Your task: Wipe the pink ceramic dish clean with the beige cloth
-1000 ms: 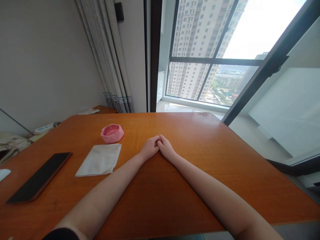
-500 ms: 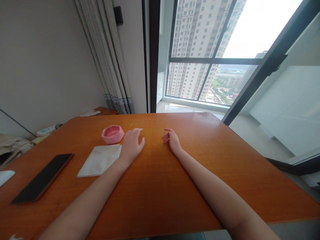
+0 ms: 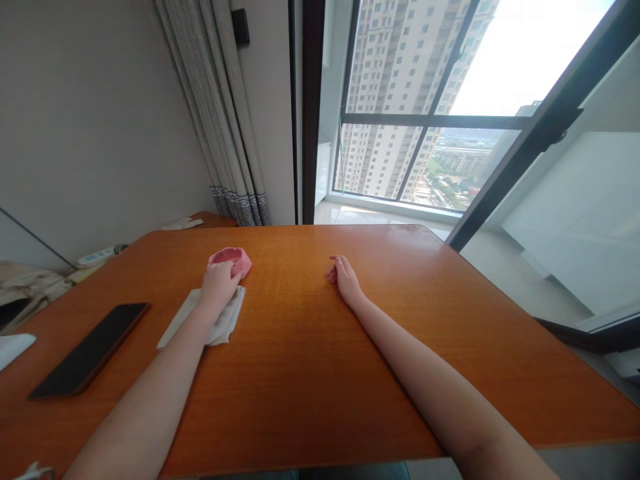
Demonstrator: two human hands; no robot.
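A pink, many-sided ashtray (image 3: 242, 261) with a notched rim sits on the wooden table, left of centre. My left hand (image 3: 219, 285) is closed on its near wall, thumb on the right side; some fingertips are hidden inside or behind the rim. Beneath my left wrist and forearm lies a folded white cloth (image 3: 227, 321), rumpled on its right side and partly covered by the arm. My right hand (image 3: 344, 277) rests on its side on the bare wood right of the ashtray, fingers curled in loosely, with nothing in them.
The brown table (image 3: 300, 373) extends under both arms. A dark flat tablet-like slab (image 3: 90, 350) lies on the left, with a white object (image 3: 15, 348) at the far left edge. A power strip (image 3: 97, 258) is beyond the table's left side. Behind stand a curtain (image 3: 220, 120) and window.
My left hand has moved left from beside the ashtray and closed on its near wall. The cloth has become rumpled under the arm. My right hand stays in place, its fingers curled slightly more.
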